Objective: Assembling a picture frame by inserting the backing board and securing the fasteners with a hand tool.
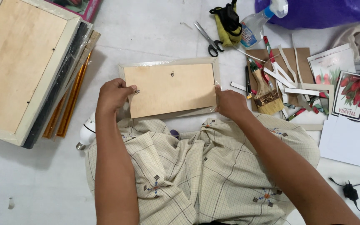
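Checked cloth (196, 175) covers our lap, both forearms reaching over it. Our left hand (114, 95) curls closed on the left edge of a small frame (169, 87) lying back-up on the floor (155, 33); our right hand (229, 102) grips its lower right corner. Scissors (209, 39), a brush (265, 93) and paper strips (290, 81) lie to the right, larger frames (21, 66) to the left.

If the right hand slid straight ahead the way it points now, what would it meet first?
The right hand points up along the right edge of the picture frame, which it already touches. Beyond that, the floor looks free up to the scissors, roughly, since depth is hard to judge.
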